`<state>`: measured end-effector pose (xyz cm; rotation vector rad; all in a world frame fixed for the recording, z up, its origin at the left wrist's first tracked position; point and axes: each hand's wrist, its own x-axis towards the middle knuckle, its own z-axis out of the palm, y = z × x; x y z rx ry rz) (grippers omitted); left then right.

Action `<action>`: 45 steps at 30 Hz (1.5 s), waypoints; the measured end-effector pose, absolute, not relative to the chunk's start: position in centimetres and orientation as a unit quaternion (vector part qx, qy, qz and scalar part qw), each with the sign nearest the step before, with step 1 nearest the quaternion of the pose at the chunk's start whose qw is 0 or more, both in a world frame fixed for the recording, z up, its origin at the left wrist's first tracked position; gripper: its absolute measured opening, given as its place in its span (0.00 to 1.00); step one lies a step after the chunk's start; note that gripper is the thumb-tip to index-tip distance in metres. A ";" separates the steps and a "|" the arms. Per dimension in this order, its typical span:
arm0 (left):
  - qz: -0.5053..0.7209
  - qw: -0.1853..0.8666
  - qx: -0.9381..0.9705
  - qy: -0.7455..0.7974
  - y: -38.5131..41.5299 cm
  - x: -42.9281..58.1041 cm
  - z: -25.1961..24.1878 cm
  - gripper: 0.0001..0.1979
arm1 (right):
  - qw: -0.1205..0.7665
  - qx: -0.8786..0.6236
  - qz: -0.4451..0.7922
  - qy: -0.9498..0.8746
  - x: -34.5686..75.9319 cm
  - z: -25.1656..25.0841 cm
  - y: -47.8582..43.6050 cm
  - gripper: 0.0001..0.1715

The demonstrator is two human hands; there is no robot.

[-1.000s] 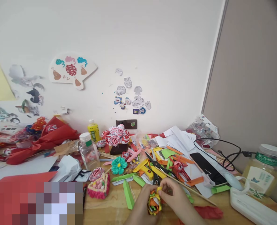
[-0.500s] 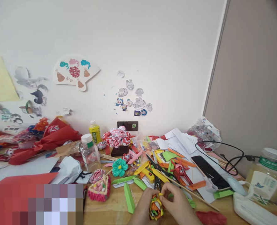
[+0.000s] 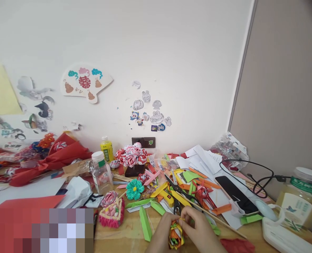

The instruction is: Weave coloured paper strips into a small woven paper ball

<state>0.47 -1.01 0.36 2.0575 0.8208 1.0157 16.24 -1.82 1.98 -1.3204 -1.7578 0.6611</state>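
Between my hands, low in the head view, is a folded paper flower in yellow, orange, green and white strips. My left hand is closed on its left side. On the upper right edge, the thumb and forefinger of my right hand pinch a yellow strip of the flower. Just beyond my fingers lie black scissors, partly hidden by my hands and a thin wooden stick. Green folded paper strips rest to the left of my left hand.
A heart-shaped box with a pink fringe and a teal flower stand to the left. On the right are a phone, a black cable and a large jar. Coloured paper scraps and a yellow cutter lie behind the hands.
My right fingers have shifted slightly left at the top of the paper flower, and the yellow tip there shows less. Both hands stay on the flower.
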 end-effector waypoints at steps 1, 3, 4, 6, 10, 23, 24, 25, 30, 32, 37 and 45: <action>0.388 0.348 0.793 0.315 -1.0 0.4 0.3 0.29 | 0.408 -0.526 0.263 -0.699 16.2 2.0 -1.8 0.02; 0.391 0.347 0.793 0.312 -1.0 0.4 0.3 0.29 | 0.397 -0.533 0.266 -0.698 16.1 2.2 -1.8 0.03; 0.395 0.345 0.793 0.312 -1.0 0.4 0.3 0.28 | 0.391 -0.536 0.266 -0.700 16.1 2.2 -1.9 0.03; 0.398 0.344 0.789 0.317 -1.0 0.5 0.2 0.26 | 0.380 -0.538 0.247 -0.711 16.1 2.3 -1.9 0.05; 0.391 0.348 0.779 0.345 -1.0 0.7 0.1 0.25 | 0.362 -0.522 0.157 -0.756 16.2 2.2 -2.3 0.08; 0.408 0.336 0.768 0.361 -0.8 0.7 0.2 0.25 | 0.355 -0.515 0.199 -0.754 16.6 2.9 -2.3 0.10; 0.408 0.340 0.767 0.361 -0.8 0.8 0.1 0.25 | 0.360 -0.515 0.196 -0.753 16.5 2.7 -2.3 0.10; 0.407 0.342 0.766 0.360 -0.7 0.8 0.0 0.25 | 0.365 -0.513 0.192 -0.753 16.5 2.6 -2.4 0.10; 0.406 0.336 0.768 0.365 -0.5 0.7 -0.2 0.23 | 0.349 -0.517 0.201 -0.755 16.7 2.8 -2.6 0.11; 0.403 0.339 0.765 0.371 -0.6 0.6 0.0 0.22 | 0.342 -0.521 0.214 -0.752 16.7 3.1 -2.6 0.12; 0.404 0.340 0.771 0.355 -0.7 0.6 0.2 0.22 | 0.354 -0.531 0.235 -0.733 16.5 2.6 -2.2 0.12; 0.427 0.333 0.769 0.340 -0.9 0.8 0.1 0.22 | 0.406 -0.520 0.258 -0.706 15.9 1.8 -2.2 0.08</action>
